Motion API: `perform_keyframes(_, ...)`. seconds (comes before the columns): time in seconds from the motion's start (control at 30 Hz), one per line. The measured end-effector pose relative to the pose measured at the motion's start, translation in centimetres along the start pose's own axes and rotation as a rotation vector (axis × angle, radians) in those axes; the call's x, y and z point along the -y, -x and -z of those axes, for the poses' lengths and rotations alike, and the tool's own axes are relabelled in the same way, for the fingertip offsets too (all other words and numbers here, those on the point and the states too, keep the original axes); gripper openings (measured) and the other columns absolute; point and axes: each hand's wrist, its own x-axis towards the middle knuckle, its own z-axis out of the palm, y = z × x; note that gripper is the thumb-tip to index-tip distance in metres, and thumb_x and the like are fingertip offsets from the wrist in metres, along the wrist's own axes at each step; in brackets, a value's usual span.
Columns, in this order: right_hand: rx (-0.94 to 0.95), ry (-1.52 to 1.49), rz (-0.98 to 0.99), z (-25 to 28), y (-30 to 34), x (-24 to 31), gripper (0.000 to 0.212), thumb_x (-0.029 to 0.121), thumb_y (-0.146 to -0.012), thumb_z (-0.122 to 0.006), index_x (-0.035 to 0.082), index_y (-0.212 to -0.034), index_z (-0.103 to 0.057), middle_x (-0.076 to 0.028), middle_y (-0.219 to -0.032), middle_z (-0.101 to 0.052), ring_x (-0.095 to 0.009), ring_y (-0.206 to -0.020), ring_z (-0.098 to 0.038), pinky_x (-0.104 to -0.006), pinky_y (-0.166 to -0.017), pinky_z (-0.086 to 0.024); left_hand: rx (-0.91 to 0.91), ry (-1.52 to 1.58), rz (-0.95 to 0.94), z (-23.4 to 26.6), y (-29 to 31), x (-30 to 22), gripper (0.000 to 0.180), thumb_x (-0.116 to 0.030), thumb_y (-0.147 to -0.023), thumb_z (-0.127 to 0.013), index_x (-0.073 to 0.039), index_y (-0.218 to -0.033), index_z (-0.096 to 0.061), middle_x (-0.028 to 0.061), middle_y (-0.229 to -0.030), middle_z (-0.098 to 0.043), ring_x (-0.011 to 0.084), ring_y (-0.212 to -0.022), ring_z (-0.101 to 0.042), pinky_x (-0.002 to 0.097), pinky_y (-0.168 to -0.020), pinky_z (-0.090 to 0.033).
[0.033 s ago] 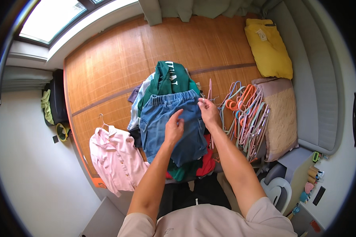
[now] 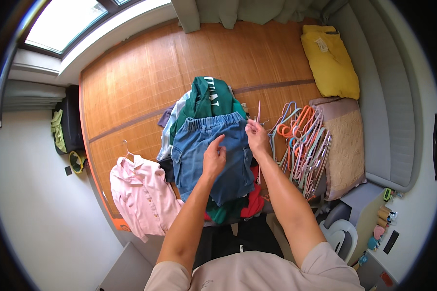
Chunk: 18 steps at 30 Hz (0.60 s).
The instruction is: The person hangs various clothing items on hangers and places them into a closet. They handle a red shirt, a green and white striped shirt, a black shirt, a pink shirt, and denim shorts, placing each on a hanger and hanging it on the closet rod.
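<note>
Blue denim shorts (image 2: pixel 194 165) with an elastic waist and side pockets lie on top of a clothes pile, waistband away from me. Above their middle is my left hand (image 2: pixel 213 157), holding nothing, its index finger stretched out and the others partly bent. At the right end of the waistband my right hand (image 2: pixel 258 138) is closed in a pinch. It appears to grip a slim pink clothes hanger (image 2: pixel 259 110), seen edge-on and partly hidden behind the hand. A green garment with white lettering (image 2: pixel 206 97) shows beyond the shorts, and a red one (image 2: pixel 252 206) sticks out nearer me.
Many-coloured hangers (image 2: pixel 303 145) lie heaped to the right, beside a beige pillow (image 2: pixel 347 150). A folded yellow garment (image 2: pixel 330 63) rests at the far right. On the left, a pink shirt (image 2: pixel 143 194) on a hanger overhangs the edge of the bamboo mat (image 2: pixel 145 77).
</note>
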Motion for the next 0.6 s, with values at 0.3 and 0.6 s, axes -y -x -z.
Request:
perform_keyframes(0.3,0.269,0.019,-0.058,1.8,0.3,2.7,0.028,0.016,-0.090,-0.080,0.002,-0.112,-0.073,0.001,-0.089,-0.071,-0.006,-0.082,-0.063,-0.0234,-0.075,-0.051,0.128,0.110,0.155,3.0,-0.5,0.7,0.043,-0.012,-0.100,-0.064,-0.009,-0.142,-0.059,0.0112,-0.130,-0.067,0.0178,-0.103,-0.068,0.0327,-0.085,-0.055)
perform_keyframes(0.6,0.703,-0.223,-0.133,4.7,10.2,8.6,0.028,0.012,-0.098,-0.062,0.002,-0.123,-0.071,0.001,-0.093,-0.069,-0.007,-0.083,-0.061,-0.0231,-0.076,-0.048,0.191,0.681,0.323,0.9,5.3,-2.7,0.032,-0.022,-0.099,-0.070,-0.009,-0.127,-0.062,0.0030,-0.121,-0.068,0.0129,-0.107,-0.063,0.0304,-0.085,-0.050)
